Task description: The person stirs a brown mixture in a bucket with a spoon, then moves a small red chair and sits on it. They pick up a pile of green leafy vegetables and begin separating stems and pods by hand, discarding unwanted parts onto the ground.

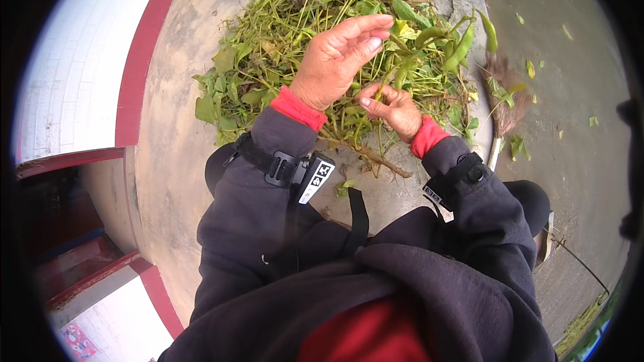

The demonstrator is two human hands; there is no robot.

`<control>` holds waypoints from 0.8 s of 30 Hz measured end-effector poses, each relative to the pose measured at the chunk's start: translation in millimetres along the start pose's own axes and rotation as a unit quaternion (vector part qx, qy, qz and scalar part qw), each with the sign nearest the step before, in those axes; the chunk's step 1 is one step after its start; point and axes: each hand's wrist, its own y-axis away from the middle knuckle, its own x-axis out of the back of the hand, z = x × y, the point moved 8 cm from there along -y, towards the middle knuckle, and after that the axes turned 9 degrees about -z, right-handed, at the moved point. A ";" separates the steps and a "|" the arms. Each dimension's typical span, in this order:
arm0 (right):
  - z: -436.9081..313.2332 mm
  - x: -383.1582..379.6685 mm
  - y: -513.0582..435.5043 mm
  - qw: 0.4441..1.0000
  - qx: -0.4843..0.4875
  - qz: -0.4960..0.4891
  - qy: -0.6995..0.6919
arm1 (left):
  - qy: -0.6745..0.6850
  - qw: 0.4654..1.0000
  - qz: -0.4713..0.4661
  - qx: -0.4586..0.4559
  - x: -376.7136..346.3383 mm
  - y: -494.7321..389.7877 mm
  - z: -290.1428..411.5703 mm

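My right hand (395, 110) pinches a green bean stem (383, 89) between thumb and fingers. Plump green bean pods (459, 51) hang from its upper part, to the right of my left hand (337, 55). That left hand is raised above the greenery, its thumb apart from the partly curled fingers, and I see nothing held in it. Under both hands spreads a heap of uprooted bean plants (271, 50), a tangle of stems, pods and green to yellowing leaves. A thick brown stalk (377, 155) sticks out of the heap towards me.
Right of the heap, a broom (505, 90) with a pale handle lies on the damp concrete floor (578, 125), among scattered leaves. At left stands a white tiled wall (90, 60) with a red border, beside a doorway (70, 211). A thin bent rod (578, 259) lies at lower right.
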 end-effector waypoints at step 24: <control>69.4 41.0 15.7 0.860 -0.055 0.100 0.497 | -0.396 0.804 -0.306 0.320 -35.7 143.2 -148.4</control>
